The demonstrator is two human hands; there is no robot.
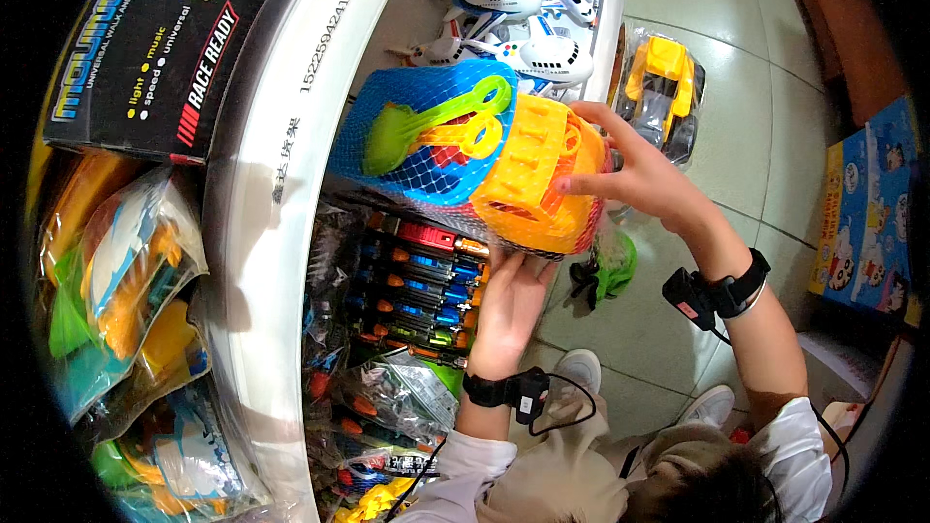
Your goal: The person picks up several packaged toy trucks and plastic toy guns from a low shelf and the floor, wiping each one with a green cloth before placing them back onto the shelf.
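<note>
A plastic toy dump truck with a yellow cab and a blue bed is wrapped in mesh netting. In its bed lie a green toy shovel and a yellow toy tool. My right hand grips the front of the cab, thumb on top and fingers around the far side. My left hand holds the cab's near side from below, its fingertips hidden under the truck. The truck's rear is over the shelf, its bed pointing towards the shelf's white edge.
White toy airplanes stand beyond the truck. Packaged blue and orange toys fill the shelf nearer me. A yellow toy vehicle and a green item are on the tiled floor. A white shelf edge bearing writing runs along the left.
</note>
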